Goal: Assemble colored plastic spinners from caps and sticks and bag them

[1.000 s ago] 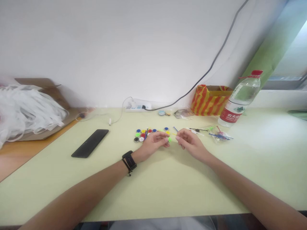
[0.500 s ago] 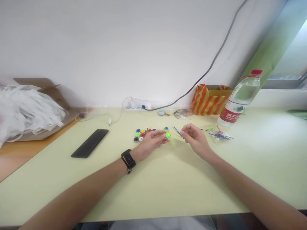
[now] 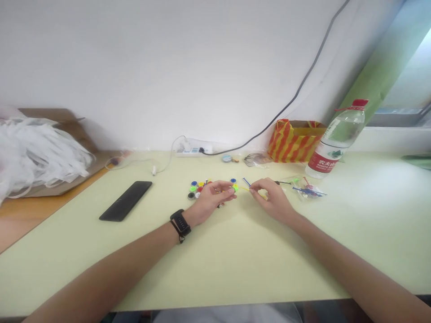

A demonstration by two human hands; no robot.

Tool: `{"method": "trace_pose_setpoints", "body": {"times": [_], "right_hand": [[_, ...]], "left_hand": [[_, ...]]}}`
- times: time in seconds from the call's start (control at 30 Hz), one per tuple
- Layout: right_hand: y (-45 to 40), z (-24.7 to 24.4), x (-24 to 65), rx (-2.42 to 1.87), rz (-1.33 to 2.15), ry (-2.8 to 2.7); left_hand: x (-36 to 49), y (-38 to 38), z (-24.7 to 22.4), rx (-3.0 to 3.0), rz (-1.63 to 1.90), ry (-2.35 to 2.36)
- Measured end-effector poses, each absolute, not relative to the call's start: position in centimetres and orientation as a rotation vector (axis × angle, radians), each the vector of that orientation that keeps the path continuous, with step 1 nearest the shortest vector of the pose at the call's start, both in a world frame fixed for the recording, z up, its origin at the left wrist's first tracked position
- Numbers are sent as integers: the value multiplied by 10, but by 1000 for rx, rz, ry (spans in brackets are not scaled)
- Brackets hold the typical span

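Observation:
My left hand (image 3: 214,199), wearing a black watch (image 3: 181,223), pinches a small bright green plastic piece (image 3: 235,187) between thumb and fingertips. Across a short gap, my right hand (image 3: 273,198) has thumb and forefinger closed on a thin yellow plastic stick (image 3: 245,188). A blue stick (image 3: 246,181) juts out by the right fingertips; whether they hold it too is unclear. Small round coloured pieces (image 3: 193,189) lie on the table just beyond my left hand, which partly covers them. To the right of my right hand rests a clear bag (image 3: 308,192) with blue and red sticks.
A black flat case (image 3: 126,201) lies on the left of the pale green table (image 3: 215,269). Along the wall are a power strip (image 3: 193,150), a striped bag (image 3: 292,143) and a large water bottle (image 3: 333,143). White straps (image 3: 40,152) fill a box at far left.
My right hand has moved slightly left, towards my left hand, and its fingers have turned downward. My left hand stays almost in place, its fingers now covering more of the green piece.

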State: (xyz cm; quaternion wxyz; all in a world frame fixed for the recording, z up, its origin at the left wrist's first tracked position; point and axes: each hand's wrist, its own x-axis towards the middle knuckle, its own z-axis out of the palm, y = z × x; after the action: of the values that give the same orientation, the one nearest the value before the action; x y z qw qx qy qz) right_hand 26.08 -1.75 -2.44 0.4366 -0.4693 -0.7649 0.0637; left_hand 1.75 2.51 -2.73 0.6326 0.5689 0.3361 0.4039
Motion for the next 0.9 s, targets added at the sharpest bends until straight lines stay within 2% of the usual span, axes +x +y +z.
{"method": "trace_pose_setpoints", "body": {"times": [0.2, 0.37, 0.57, 0.9], "right_hand": [[-19, -20, 261, -1215, 132, -1839], [-19, -19, 261, -1232, 146, -1819], [-20, -21, 260, -1202, 194, -1867], [-35, -8, 243, -1062, 809, -1950]], "left_hand": [[22, 14, -28, 1620, 1038, 736], [25, -1, -26, 2102, 1202, 720], [24, -4, -25, 2394, 1182, 747], [25, -3, -25, 2246, 1149, 652]]}}
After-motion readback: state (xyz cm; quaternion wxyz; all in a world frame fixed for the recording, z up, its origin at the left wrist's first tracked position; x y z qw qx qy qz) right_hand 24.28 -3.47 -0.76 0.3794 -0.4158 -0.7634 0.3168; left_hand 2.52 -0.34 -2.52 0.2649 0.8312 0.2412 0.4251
